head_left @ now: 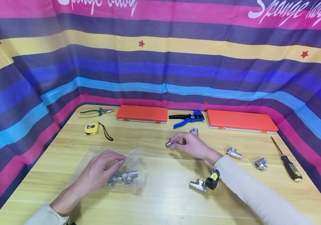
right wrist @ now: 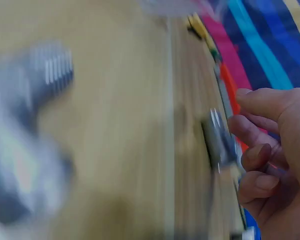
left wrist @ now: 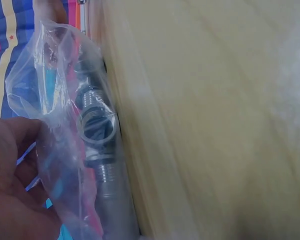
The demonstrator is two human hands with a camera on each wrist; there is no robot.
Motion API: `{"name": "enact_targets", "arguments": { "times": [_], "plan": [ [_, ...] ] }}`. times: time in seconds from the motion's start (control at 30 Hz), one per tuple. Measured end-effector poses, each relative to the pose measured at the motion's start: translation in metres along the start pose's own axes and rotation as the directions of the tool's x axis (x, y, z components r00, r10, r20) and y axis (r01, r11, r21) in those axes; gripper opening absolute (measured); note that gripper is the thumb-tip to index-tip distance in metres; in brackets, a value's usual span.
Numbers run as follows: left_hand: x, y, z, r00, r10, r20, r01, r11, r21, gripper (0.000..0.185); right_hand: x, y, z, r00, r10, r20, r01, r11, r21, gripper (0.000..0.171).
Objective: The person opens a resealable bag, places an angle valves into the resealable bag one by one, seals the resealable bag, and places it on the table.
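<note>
A clear plastic bag lies at the left of the table with several metal tee fittings inside. My left hand grips the bag's upper side; in the left wrist view, thumb and fingers hold the plastic beside the fittings. My right hand, near mid-table, holds a small metal threaded fitting at the fingertips. The right wrist view shows this fitting beside the index finger, its far part hidden. Another tee stands just behind the right hand, and one lies below the right wrist.
More tees lie at the right, beside a screwdriver. Along the back are green-handled pliers, two red cases and a blue-and-black wire stripper. A yellow tape measure sits at the left.
</note>
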State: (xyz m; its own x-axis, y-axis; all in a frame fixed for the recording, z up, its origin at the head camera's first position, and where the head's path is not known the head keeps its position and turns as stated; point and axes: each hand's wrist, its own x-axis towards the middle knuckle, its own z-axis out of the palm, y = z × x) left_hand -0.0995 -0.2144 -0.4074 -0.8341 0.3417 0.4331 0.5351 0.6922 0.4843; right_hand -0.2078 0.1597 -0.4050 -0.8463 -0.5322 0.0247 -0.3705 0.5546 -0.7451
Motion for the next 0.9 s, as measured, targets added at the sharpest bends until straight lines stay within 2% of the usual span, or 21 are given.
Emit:
{"name": "enact_targets", "arguments": {
  "times": [0.17, 0.4, 0.67, 0.9],
  "plan": [
    [0.001, -0.001, 0.000, 1.000, -0.015, 0.016, 0.015, 1.000, 0.009, 0.021, 0.001, 0.021, -0.012, 0.998, 0.049, -0.046, -0.050, 0.998, -0.035, 0.025],
    [0.003, -0.001, 0.000, 0.999, -0.028, 0.030, 0.028, 1.000, 0.009, 0.021, 0.004, 0.031, -0.012, 0.999, 0.043, -0.027, -0.045, 0.995, -0.084, 0.032],
    [0.003, 0.000, -0.001, 0.999, -0.037, 0.034, 0.037, 0.999, -0.004, 0.020, 0.006, 0.031, -0.008, 0.999, 0.042, -0.029, -0.045, 0.994, -0.104, 0.022],
    [0.001, -0.001, 0.000, 1.000, -0.019, 0.021, 0.019, 1.000, 0.000, 0.021, 0.004, 0.014, 0.005, 0.999, 0.015, 0.030, -0.015, 1.000, -0.006, 0.022]
  ]
}}
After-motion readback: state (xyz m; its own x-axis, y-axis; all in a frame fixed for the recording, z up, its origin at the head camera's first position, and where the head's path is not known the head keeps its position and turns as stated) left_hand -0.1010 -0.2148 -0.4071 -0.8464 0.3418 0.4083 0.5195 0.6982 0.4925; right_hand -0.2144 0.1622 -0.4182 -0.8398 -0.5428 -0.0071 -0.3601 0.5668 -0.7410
